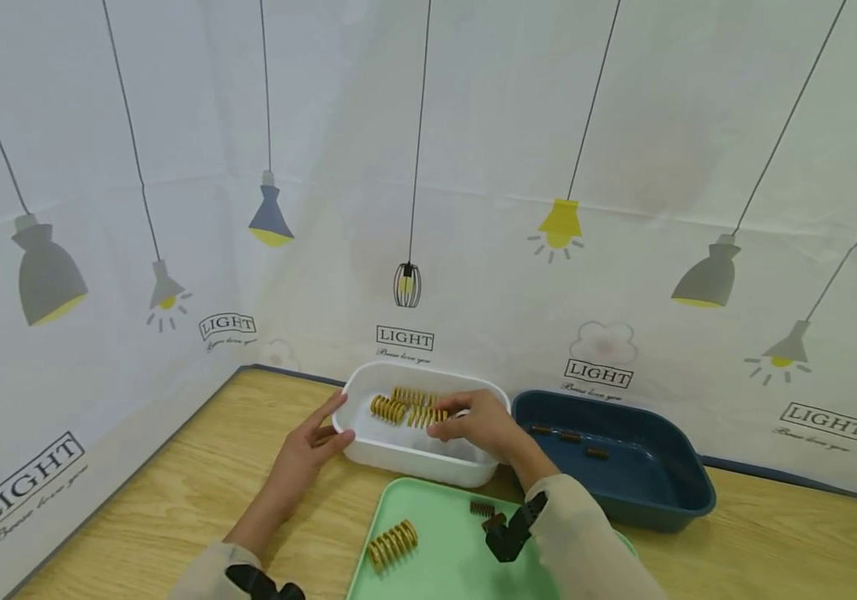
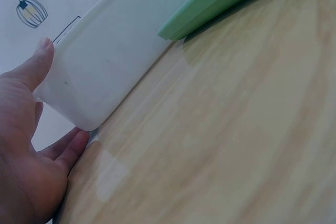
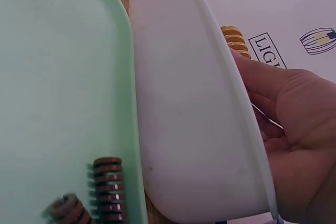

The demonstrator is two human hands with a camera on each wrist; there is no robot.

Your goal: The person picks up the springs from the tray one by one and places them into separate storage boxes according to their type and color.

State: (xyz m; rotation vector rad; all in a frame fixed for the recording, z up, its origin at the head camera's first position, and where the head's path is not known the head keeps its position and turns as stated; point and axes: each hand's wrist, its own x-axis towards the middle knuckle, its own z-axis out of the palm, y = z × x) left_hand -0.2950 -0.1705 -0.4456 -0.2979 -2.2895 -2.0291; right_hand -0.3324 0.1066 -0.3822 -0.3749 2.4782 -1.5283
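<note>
Golden coil springs (image 1: 387, 409) lie in a white bin (image 1: 413, 457). My right hand (image 1: 477, 423) reaches over the bin's right side, pinching one golden spring (image 1: 423, 417) low inside it. In the right wrist view that spring (image 3: 235, 39) shows beside the thumb; the other fingertips are hidden behind the wall. My left hand (image 1: 307, 450) rests at the bin's left end. In the left wrist view its thumb (image 2: 39, 61) touches the rim, and the extended fingers (image 2: 71, 148) lie by the bin's lower edge.
A green tray (image 1: 458, 558) in front carries a larger golden spring (image 1: 393, 546) and small brown springs (image 1: 482, 507). At the right a dark blue bin (image 1: 654, 492) holds small dark springs (image 1: 597, 452). A patterned white curtain (image 1: 488, 275) stands behind the wooden table (image 1: 196, 492).
</note>
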